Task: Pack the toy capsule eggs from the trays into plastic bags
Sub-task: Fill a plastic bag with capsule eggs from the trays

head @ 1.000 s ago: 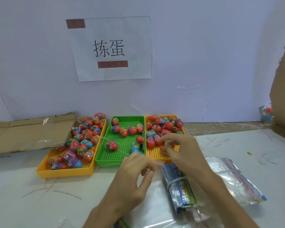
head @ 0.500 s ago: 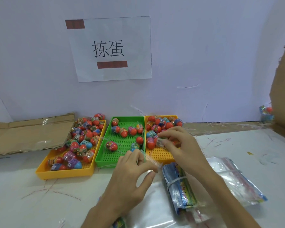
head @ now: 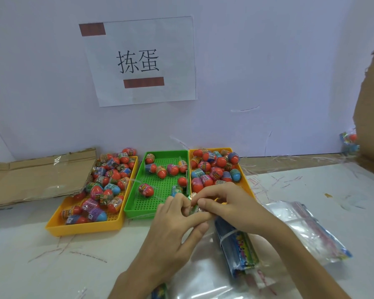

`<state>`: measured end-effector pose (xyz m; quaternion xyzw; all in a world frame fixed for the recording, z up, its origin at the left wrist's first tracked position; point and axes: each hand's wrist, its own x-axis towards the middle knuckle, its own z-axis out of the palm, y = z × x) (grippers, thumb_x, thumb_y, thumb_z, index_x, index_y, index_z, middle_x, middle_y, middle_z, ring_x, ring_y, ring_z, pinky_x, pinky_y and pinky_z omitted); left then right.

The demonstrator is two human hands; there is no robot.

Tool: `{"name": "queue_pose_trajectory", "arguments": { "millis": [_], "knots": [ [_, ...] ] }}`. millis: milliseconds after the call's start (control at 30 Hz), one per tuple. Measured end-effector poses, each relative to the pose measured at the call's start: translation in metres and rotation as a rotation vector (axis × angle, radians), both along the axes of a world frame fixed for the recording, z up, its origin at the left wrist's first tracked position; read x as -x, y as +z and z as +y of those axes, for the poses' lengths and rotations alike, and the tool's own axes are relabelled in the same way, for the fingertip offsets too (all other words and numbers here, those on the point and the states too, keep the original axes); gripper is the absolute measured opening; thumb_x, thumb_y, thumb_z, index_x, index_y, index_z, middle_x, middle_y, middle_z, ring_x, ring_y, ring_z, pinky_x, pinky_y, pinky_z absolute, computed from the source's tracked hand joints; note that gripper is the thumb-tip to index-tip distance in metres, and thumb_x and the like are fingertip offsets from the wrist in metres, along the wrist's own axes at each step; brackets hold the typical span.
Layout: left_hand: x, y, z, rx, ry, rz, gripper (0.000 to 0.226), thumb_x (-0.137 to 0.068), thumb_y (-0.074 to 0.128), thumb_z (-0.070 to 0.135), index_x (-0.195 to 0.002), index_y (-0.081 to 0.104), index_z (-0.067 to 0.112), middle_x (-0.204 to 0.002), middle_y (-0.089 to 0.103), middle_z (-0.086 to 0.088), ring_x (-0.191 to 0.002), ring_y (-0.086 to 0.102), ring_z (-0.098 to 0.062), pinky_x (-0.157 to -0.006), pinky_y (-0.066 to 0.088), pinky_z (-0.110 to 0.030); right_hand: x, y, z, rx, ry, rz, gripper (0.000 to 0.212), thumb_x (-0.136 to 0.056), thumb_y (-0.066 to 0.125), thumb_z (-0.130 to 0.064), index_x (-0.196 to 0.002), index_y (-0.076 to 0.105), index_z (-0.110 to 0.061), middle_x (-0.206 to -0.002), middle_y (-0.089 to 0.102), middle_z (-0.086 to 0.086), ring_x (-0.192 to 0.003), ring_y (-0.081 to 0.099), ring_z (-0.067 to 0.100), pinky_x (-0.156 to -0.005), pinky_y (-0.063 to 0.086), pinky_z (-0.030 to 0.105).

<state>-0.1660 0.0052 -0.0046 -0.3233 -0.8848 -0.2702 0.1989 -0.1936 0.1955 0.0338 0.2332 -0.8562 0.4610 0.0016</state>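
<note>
A flattened brown cardboard sheet (head: 37, 175) lies far left. Beside it, 3 perforated plastic trays stand side by side. The yellow left tray (head: 84, 228) is heaped with red-topped toy capsule eggs (head: 108, 182), the green middle tray (head: 138, 212) holds a few scattered ones, and the yellow right tray (head: 245, 180) is piled again. In front of the trays the left hand (head: 171, 229) and right hand (head: 229, 206) meet, both pinching 1 small clear-wrapped colourful piece (head: 194, 207), mostly hidden. Under the right wrist lies a banded bundle of blue printed bags (head: 238, 249), and clear plastic bags (head: 307, 229) lie further right.
</note>
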Motion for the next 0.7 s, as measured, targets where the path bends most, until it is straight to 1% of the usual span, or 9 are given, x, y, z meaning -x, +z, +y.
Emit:
{"name": "queue_pose_trajectory", "arguments": {
  "millis": [67,133,233,267,333,400,467,533,700],
  "knots": [
    [0.000,0.000,0.000,0.000,0.004,0.004,0.035,-0.107,0.027,0.055,-0.121,0.058,0.047,-0.094,0.026,0.013,-0.092,0.035,-0.009,-0.080,0.034,-0.031,-0.001,0.002,-0.001,0.036,0.018,-0.047,0.023,-0.102,0.056,-0.014,-0.105,0.077,-0.022,-0.096,0.075,-0.004,-0.093,0.069,0.014,-0.086,0.056,0.036],
    [0.001,0.000,-0.001,0.000,0.016,0.013,0.035,-0.107,0.025,0.056,-0.117,0.057,0.046,-0.093,0.026,0.013,-0.091,0.035,-0.010,-0.079,0.034,-0.031,-0.004,0.004,-0.003,0.072,0.056,-0.094,0.023,-0.104,0.052,-0.016,-0.103,0.075,-0.019,-0.098,0.075,0.002,-0.096,0.069,0.022,-0.089,0.055,0.045],
    [0.003,0.000,-0.003,0.008,0.053,0.027,0.035,-0.107,0.026,0.053,-0.113,0.057,0.038,-0.091,0.026,0.011,-0.088,0.034,-0.013,-0.074,0.038,-0.034,-0.009,0.008,-0.006,0.094,0.112,-0.144,0.028,-0.105,0.050,-0.021,-0.090,0.073,-0.017,-0.083,0.071,-0.005,-0.083,0.064,0.011,-0.078,0.050,0.034],
    [0.004,0.000,-0.004,0.015,0.066,0.027,0.035,-0.107,0.027,0.052,-0.114,0.056,0.036,-0.091,0.027,0.011,-0.087,0.034,-0.014,-0.073,0.038,-0.034,-0.010,0.009,-0.007,0.102,0.123,-0.155,0.027,-0.105,0.051,-0.022,-0.089,0.072,-0.014,-0.082,0.069,-0.001,-0.082,0.062,0.012,-0.077,0.049,0.035],
    [0.003,0.000,-0.003,0.015,0.079,0.009,0.038,-0.107,0.026,0.053,-0.119,0.056,0.034,-0.092,0.030,0.011,-0.087,0.036,-0.013,-0.075,0.038,-0.034,-0.010,0.010,-0.006,0.133,0.151,-0.167,0.017,-0.103,0.056,-0.017,-0.097,0.071,-0.009,-0.093,0.070,0.012,-0.091,0.065,0.028,-0.086,0.051,0.044],
    [0.000,0.000,-0.001,-0.019,0.051,-0.020,0.035,-0.107,0.027,0.052,-0.129,0.049,0.037,-0.096,0.034,0.014,-0.091,0.038,-0.009,-0.081,0.035,-0.031,-0.011,0.009,-0.005,0.152,0.187,-0.192,0.008,-0.094,0.065,-0.010,-0.102,0.067,-0.009,-0.098,0.070,0.014,-0.097,0.066,0.031,-0.090,0.052,0.044],
    [-0.004,-0.004,0.001,-0.098,-0.003,-0.053,0.025,-0.105,0.034,0.043,-0.129,0.042,0.040,-0.102,0.037,0.019,-0.097,0.041,-0.006,-0.085,0.034,-0.029,-0.013,0.010,-0.005,0.166,0.227,-0.250,0.015,-0.088,0.068,-0.005,-0.101,0.062,-0.009,-0.096,0.071,0.006,-0.092,0.069,0.019,-0.085,0.054,0.033],
    [-0.006,-0.005,0.000,-0.220,-0.033,-0.128,0.028,-0.099,0.042,0.033,-0.124,0.039,0.045,-0.105,0.039,0.020,-0.101,0.044,-0.010,-0.084,0.036,-0.026,-0.014,0.009,-0.005,0.179,0.244,-0.290,0.020,-0.088,0.070,0.000,-0.101,0.058,-0.007,-0.099,0.075,0.004,-0.092,0.069,0.013,-0.083,0.052,0.024],
    [-0.004,-0.001,-0.009,-0.487,-0.014,-0.197,0.036,-0.087,0.043,0.032,-0.119,0.042,0.046,-0.106,0.046,0.019,-0.105,0.050,-0.014,-0.086,0.039,-0.015,-0.011,0.003,-0.010,0.065,0.093,-0.131,0.022,-0.085,0.077,-0.005,-0.096,0.061,-0.016,-0.091,0.078,0.000,-0.088,0.073,0.016,-0.084,0.057,0.032]
  ]
}}
